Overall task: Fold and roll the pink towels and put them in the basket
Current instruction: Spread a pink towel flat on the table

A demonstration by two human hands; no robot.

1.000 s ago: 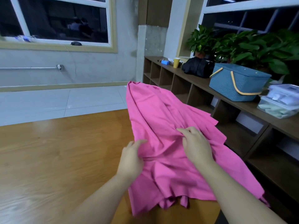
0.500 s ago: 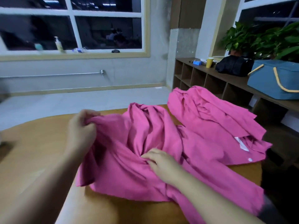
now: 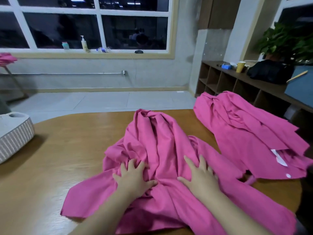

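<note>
Towel (image 3: pixel 160 150) in front of the person is the one being worked on: a crumpled pink cloth lying on the wooden table (image 3: pixel 67 150), bunched into a ridge toward the far edge. The fingers of the left hand (image 3: pixel 133 177) are spread and dig a little into the folds; the fingers of the right hand (image 3: pixel 200 175) are spread wide and lie flat on the cloth. Neither hand pinches anything; both press down from above, side by side near the middle of the cloth.

I judge that the step in hand is the flattening, before any fold. No fold and no roll is made yet. The next move probably calls for sliding the palms outward to smooth the wrinkles, and then for finding two corners, because the edges are hidden under the bunched part.

Counting: two hands; one towel under them; one pile of pink cloth (image 3: pixel 250 133) at the right end of the table, where I cannot tell how many pieces are stacked; one woven basket (image 3: pixel 15 138) at the left edge, well apart from the hands.
</note>
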